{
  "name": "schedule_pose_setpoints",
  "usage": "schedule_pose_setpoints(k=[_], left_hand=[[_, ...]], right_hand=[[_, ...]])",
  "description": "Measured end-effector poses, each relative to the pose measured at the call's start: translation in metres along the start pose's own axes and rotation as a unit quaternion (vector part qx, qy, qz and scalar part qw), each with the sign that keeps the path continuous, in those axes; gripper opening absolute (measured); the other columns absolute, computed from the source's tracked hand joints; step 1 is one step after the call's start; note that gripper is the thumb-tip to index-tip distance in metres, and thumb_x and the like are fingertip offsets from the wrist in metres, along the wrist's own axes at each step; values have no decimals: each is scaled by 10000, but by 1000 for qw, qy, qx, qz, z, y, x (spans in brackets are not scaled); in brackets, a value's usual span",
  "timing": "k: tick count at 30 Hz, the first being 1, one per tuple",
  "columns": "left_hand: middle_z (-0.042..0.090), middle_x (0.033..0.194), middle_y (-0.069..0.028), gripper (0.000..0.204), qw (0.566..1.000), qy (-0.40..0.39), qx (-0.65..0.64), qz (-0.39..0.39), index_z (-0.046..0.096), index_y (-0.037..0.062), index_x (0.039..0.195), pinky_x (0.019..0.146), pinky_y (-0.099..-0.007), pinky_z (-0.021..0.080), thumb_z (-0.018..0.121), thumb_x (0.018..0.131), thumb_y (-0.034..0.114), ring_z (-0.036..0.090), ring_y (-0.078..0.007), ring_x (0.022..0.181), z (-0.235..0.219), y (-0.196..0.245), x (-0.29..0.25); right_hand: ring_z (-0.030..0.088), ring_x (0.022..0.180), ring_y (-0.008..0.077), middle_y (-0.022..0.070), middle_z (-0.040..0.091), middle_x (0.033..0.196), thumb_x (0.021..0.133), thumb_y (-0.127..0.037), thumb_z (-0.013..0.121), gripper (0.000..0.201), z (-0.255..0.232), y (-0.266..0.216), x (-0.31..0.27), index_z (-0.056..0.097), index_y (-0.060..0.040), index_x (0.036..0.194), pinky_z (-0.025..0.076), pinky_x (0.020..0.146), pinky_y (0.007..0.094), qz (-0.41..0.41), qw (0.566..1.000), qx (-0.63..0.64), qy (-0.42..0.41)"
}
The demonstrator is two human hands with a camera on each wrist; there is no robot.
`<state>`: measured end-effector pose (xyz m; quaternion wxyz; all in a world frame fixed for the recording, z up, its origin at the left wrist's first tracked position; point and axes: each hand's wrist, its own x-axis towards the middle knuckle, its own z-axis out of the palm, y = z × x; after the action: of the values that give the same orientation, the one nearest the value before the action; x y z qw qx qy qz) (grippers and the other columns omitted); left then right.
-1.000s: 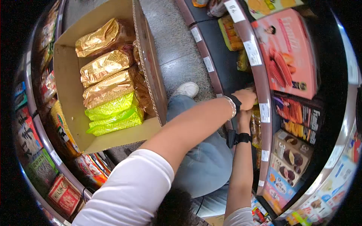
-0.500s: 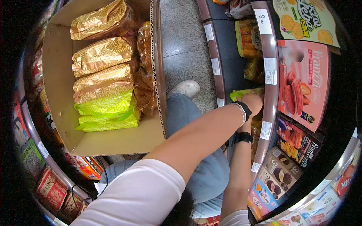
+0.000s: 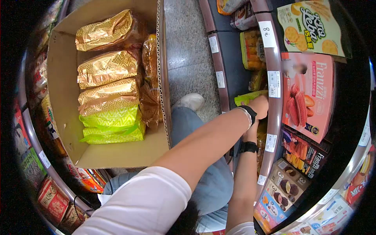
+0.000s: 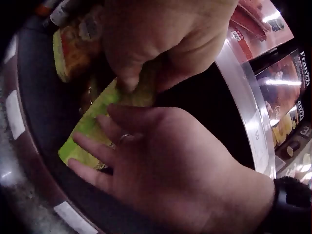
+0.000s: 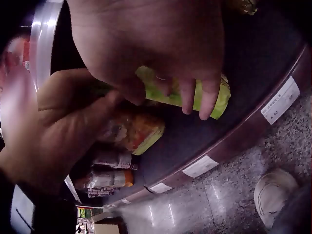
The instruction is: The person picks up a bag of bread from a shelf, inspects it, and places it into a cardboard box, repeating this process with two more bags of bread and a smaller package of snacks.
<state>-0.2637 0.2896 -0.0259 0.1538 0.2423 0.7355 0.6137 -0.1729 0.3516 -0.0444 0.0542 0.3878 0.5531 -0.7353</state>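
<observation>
A lime-green food packet (image 3: pixel 247 97) lies on the dark lower shelf, partly covered by both hands. My left hand (image 3: pixel 258 107) reaches in from above and pinches one end of it. In the left wrist view, that thumb rests along the green edge (image 4: pixel 95 109). My right hand (image 5: pixel 151 44), wearing a ring, presses its extended fingers across the packet's face; the fingertips reach its front edge in the right wrist view. Farther along the shelf sits a similar packet (image 3: pixel 250 50) with a see-through side showing golden-brown pieces.
An open cardboard box (image 3: pixel 117 154) stands on the left, holding gold packets (image 3: pixel 107 67) and lime-green packets (image 3: pixel 113 133). Above the hands runs an upper shelf edge (image 3: pixel 275 105) bearing price labels. Pink Franzzi boxes (image 3: pixel 313 94) and other cartons fill the upper shelf.
The head view has shifted. My left hand has come slightly back toward the shelf front. The green packet, mostly hidden a second ago, now shows beside it.
</observation>
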Motion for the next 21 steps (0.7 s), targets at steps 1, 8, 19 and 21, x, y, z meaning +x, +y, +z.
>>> schedule_pose_setpoints(k=[1, 8, 19, 21], left_hand=[[590, 964, -256, 362, 1000, 25, -8, 16, 571, -55, 1006, 770, -455, 482, 541, 654, 28, 568, -430, 864, 5, -8, 1], [583, 1029, -268, 529, 988, 17, 99, -121, 425, -85, 1164, 812, -459, 482, 577, 671, 32, 585, -408, 937, -31, 18, -23], [599, 978, -244, 344, 960, -15, 171, -222, 504, -48, 1029, 734, -467, 513, 557, 713, 76, 614, -410, 896, -47, 36, -58], [593, 1045, -183, 312, 950, -25, 199, -241, 555, 27, 1062, 769, -465, 499, 570, 771, 137, 606, -375, 947, -51, 43, -63]], right_hand=[[620, 891, 222, 88, 627, 1018, 935, -265, 426, 346, -2, 3, 2, 520, -25, 1166, 523, 758, 331, -14, 1000, -7, -5], [568, 1028, 217, 98, 566, 1149, 905, -218, 465, 376, 12, -6, -16, 439, -69, 1250, 486, 846, 355, -37, 998, -37, 17], [562, 975, 210, 113, 549, 1155, 901, -192, 515, 454, -2, -12, -81, 369, -18, 1295, 462, 792, 331, -2, 998, -55, -35], [554, 1007, 215, 114, 541, 1172, 909, -201, 501, 407, 2, -15, -103, 415, -27, 1268, 457, 817, 344, -1, 998, -63, -16]])
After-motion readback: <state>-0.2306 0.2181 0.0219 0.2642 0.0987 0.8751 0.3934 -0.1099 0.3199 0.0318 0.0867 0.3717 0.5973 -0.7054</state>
